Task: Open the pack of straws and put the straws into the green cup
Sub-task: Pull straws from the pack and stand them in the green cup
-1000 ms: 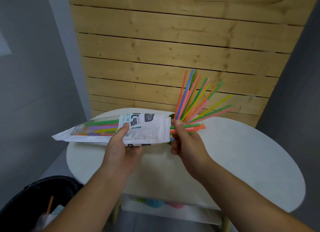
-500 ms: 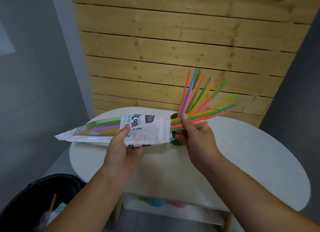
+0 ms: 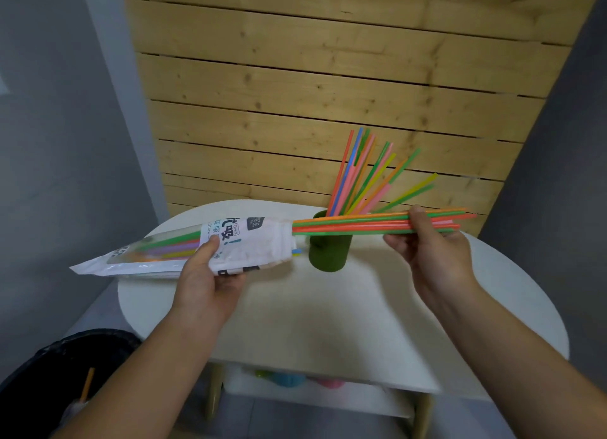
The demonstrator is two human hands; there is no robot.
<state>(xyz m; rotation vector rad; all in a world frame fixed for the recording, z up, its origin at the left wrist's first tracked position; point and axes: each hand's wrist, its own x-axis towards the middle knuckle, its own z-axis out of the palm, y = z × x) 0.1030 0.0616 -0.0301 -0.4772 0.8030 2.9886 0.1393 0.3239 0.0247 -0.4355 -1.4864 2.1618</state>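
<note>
We face a wall of pale wooden slats (image 3: 295,77) set between grey walls, and before it stands a round white table (image 3: 328,323) whose near edge our forearms cross. Toward the back of the table stands the green cup (image 3: 328,254). Part of its rim is hidden, and a fan of loose straws (image 3: 358,179) in many colours leans out of it to the right. Our left hand (image 3: 207,281) grips the pack of straws (image 3: 259,241) from below, thumb on its printed white front, the other fingers hidden behind it. The pack lies nearly level in the air, left of the cup, its sealed end reaching past the table edge. Through its clear part we make out green, purple and yellow straws, though not how many. From the pack's mouth a bundle of orange and green straws (image 3: 354,225) runs right, crossing in front of the cup's top. How much of it is inside we cannot tell. Our right hand (image 3: 433,258) pinches the bundle near its far end, thumb on top; the hand is blurred, so its fingers are hard to separate. At lower left a dark bin (image 3: 65,366) is cut off by the frame. Under the table a shelf (image 3: 328,396) bears blurred green, blue and pink shapes we cannot identify.
</note>
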